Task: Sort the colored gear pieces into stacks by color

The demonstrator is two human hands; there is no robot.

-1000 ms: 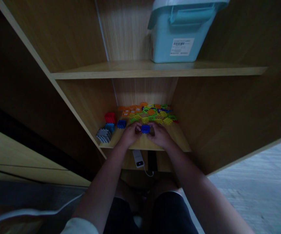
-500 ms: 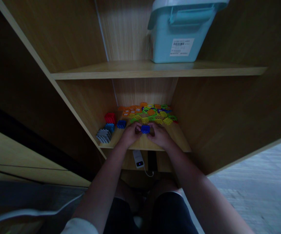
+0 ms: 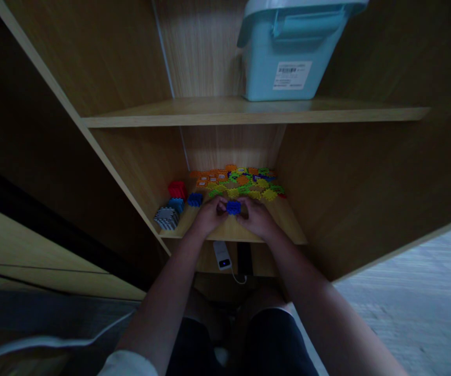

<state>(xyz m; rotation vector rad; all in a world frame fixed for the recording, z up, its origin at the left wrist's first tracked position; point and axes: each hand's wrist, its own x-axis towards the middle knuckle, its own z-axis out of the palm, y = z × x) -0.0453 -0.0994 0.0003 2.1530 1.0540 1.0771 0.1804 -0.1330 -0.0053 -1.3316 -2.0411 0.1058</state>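
Between my two hands is a small stack of blue notched plastic pieces (image 3: 233, 208). My left hand (image 3: 212, 211) grips its left side with thumb and fingers, and my right hand (image 3: 257, 214) grips its right side. Another blue stack (image 3: 194, 199) lies on the shelf to the left of my hands. Farther left are a red stack (image 3: 177, 190), a light-blue stack (image 3: 176, 204) and a grey stack (image 3: 166, 218). Behind my hands spread many loose orange, green and yellow notched pieces (image 3: 242, 180).
A teal lidded bin (image 3: 284, 57) stands on the upper shelf (image 3: 210, 112). Wooden side panels flank the working shelf (image 3: 264, 236). Below it lie a white power bank (image 3: 222, 255) with a cable and a black flat object (image 3: 245, 258).
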